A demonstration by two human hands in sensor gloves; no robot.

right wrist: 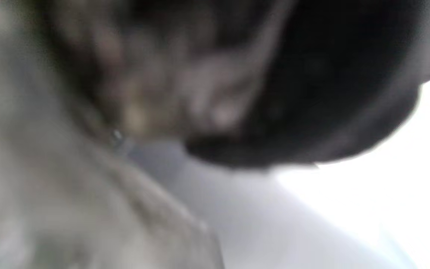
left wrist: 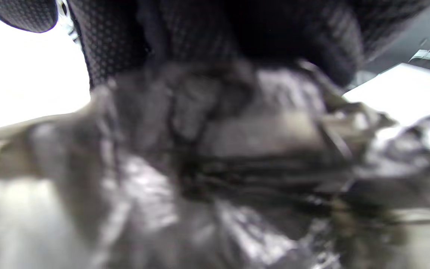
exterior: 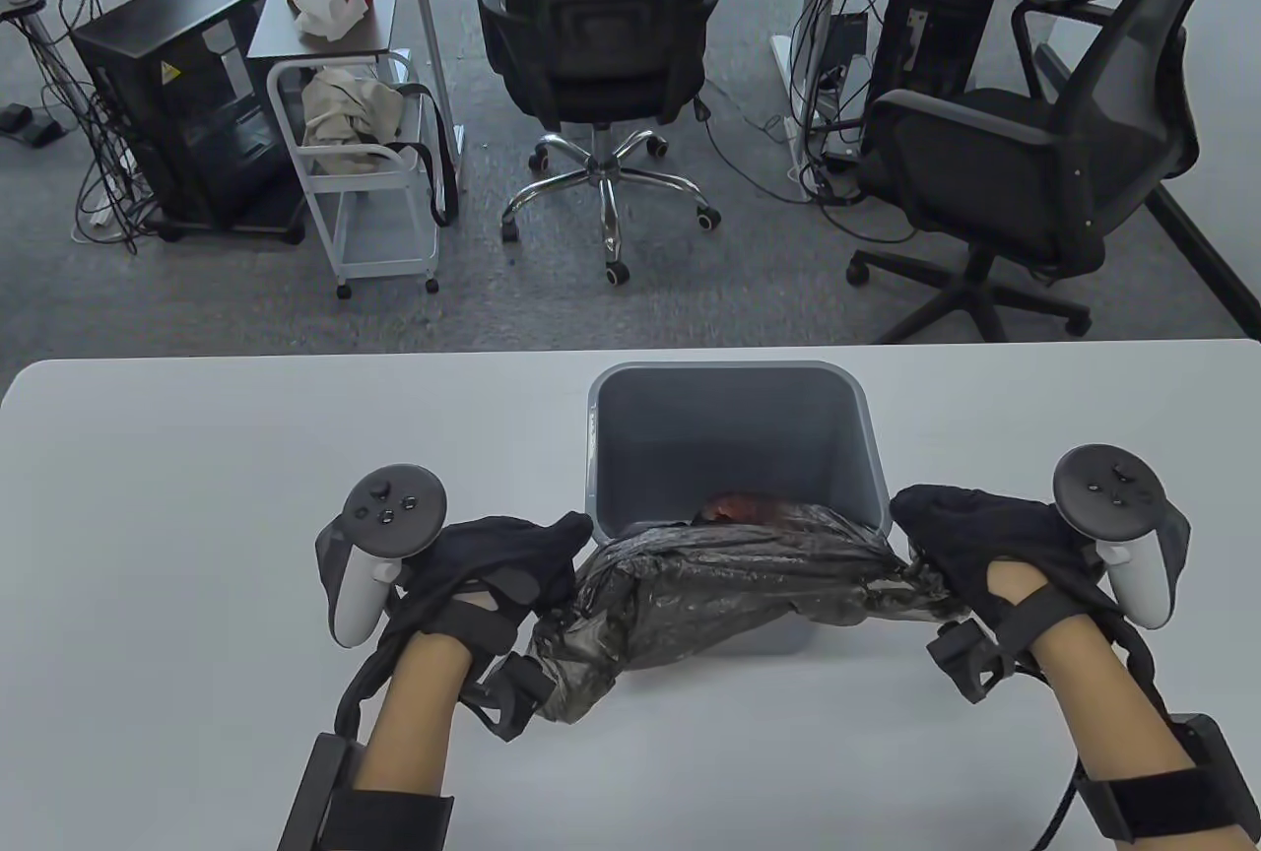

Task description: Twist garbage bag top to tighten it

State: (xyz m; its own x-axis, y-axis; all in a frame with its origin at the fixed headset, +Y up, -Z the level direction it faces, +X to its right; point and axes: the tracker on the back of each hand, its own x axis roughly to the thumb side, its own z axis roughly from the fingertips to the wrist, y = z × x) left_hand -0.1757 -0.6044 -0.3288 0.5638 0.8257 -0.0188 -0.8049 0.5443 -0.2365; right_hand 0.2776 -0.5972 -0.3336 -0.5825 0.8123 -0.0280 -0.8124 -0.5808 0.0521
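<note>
A grey bin (exterior: 734, 418) stands on the white table (exterior: 197, 496). A dark, crinkled garbage bag (exterior: 729, 575) is drawn across the bin's near rim, with something reddish (exterior: 741, 504) showing just behind it. My left hand (exterior: 512, 560) grips the bag's left end, and a tail of bag (exterior: 571, 674) hangs below it. My right hand (exterior: 961, 536) grips the bag's right end. The bag (left wrist: 215, 168) fills the left wrist view under my gloved fingers (left wrist: 215, 33). The right wrist view is blurred; it shows bag (right wrist: 88, 130) and glove (right wrist: 330, 93).
Beyond the table's far edge are two black office chairs (exterior: 601, 24) (exterior: 1064, 162), a white wire cart (exterior: 365, 171), a black computer case (exterior: 177, 102) and desks with cables on the grey carpet.
</note>
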